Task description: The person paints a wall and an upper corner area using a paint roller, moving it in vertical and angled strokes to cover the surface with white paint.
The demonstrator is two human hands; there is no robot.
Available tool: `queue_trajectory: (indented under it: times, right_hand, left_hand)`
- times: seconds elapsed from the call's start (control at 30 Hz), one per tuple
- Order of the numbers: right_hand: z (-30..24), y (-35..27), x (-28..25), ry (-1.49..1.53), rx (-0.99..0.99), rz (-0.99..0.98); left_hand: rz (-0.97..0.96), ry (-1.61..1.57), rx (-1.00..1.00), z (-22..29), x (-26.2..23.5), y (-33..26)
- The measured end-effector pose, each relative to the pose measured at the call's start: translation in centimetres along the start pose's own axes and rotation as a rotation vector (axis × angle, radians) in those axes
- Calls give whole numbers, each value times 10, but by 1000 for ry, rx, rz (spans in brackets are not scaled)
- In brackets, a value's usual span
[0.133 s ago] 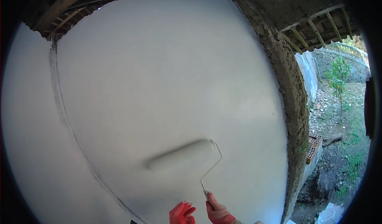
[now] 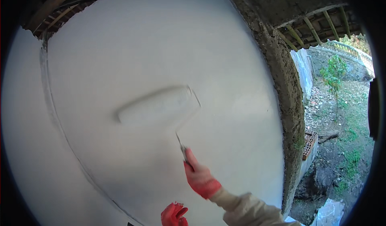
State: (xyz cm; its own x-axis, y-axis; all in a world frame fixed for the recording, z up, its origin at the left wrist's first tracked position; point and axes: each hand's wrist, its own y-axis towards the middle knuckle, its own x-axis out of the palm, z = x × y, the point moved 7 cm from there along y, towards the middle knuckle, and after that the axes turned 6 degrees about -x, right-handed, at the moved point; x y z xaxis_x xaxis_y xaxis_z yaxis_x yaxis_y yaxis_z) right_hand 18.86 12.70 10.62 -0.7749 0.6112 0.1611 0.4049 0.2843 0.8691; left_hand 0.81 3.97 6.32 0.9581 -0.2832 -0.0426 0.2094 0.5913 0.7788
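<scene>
A white paint roller (image 2: 157, 105) lies tilted against a white painted wall (image 2: 132, 45), blurred by motion. Its thin metal shaft runs down to the handle, gripped by my right hand (image 2: 200, 177) in a red glove, with a beige sleeve behind it. My left hand (image 2: 173, 214), also in a red glove, hangs low near the bottom edge with its fingers curled and nothing visible in it; it is partly cut off by the frame.
The wall ends at a rough concrete edge (image 2: 287, 101) on the right. Beyond it lie a stack of red bricks (image 2: 309, 144), stony ground, a small tree (image 2: 333, 75) and a railing. Wooden roof slats (image 2: 317, 25) run overhead. A dark seam (image 2: 60, 121) curves down the wall's left.
The roller has moved up the wall, and my right hand and arm have risen with it. My left hand stays low.
</scene>
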Motion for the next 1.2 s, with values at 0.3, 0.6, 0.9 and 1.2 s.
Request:
queue_trajectory:
  times: [0.3,0.6,0.9,1.2]
  right_hand:
    - [-162,288,58,360,174,-172]
    - [-17,40,3,-84,-225,-89]
    - [85,-192,-5,132,153,-175]
    - [-61,125,-30,-29,-56,165]
  left_hand:
    - [152,22,58,-2,-22,-8]
    - [115,13,81,7,-17,1]
    - [58,-46,52,-2,-6,2]
    - [51,-84,260,-5,-12,13]
